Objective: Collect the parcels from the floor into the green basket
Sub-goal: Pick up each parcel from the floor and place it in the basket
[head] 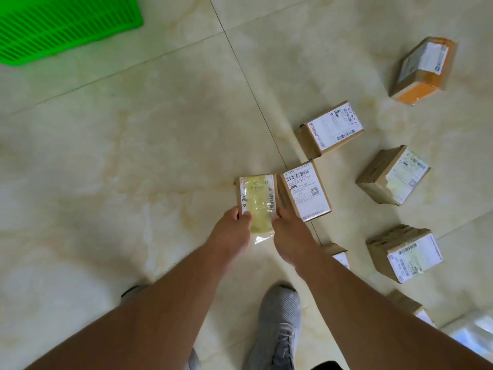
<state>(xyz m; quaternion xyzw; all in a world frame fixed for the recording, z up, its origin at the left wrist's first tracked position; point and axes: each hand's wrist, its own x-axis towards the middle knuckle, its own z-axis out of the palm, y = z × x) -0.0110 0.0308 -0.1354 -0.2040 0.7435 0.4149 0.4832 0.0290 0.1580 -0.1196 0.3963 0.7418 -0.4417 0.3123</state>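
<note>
While both arms reach down toward the pale marble-patterned floor [133, 156], the green basket [61, 25] sits well apart at the far left, only one slatted corner of it showing, so what lies inside cannot be told.

The person holds a small flat parcel [257, 200] between both hands at its near end. The left hand [234, 225] has its thumb curled over the top face and its fingers tucked under the left edge; the right hand [286, 227] pinches the right edge in the same way. This parcel is brown cardboard, topped by a white shipping label with barcodes, and a yellowish glossy tape strip runs down its middle and hangs off the near end as a clear flap. Its long axis runs away from the person, the far short end pointing up the tiles, nearly parallel to the dark grout line [248, 84].

Just beside it on the right, touching or almost touching, lies a second box [306, 192] with a big white label, turned slightly clockwise. Beyond that a third box [330, 129] lies crosswise. Farther right are a taped box [394, 176], another taped box [405, 253] nearer, and an orange-taped box [422, 69] far off. Two more boxes peep out behind the right forearm. A grey shoe [277, 327] stands between the arms.
</note>
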